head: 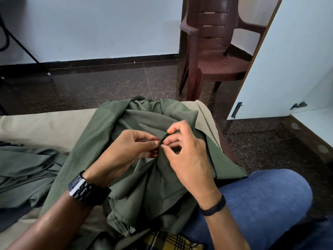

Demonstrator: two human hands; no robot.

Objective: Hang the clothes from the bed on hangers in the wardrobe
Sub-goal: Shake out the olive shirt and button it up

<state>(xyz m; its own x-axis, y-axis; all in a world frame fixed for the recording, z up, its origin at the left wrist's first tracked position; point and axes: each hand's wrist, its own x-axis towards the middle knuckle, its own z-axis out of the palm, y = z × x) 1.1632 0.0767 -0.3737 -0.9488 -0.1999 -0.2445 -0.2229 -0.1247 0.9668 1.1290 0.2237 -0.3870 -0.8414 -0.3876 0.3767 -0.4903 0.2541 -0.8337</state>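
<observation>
An olive green shirt (137, 179) lies spread over the beige bed (45, 127) in front of me. My left hand (124, 150) pinches a fold of the shirt's front near its middle. My right hand (185, 150) pinches the same raised fold from the other side, thumb and fingers curled round the cloth. The fingertips of both hands meet at one small spot. A second grey-green garment (27, 174) lies crumpled on the bed to the left. A white wardrobe door (288, 60) stands open at the right. No hanger is in view.
A brown plastic chair (214, 49) stands on the dark granite floor beyond the bed's corner. My knee in blue jeans (261, 201) is at the lower right. A yellow plaid cloth (169, 240) shows at the bottom edge. Black stand legs (23, 47) are at the far left.
</observation>
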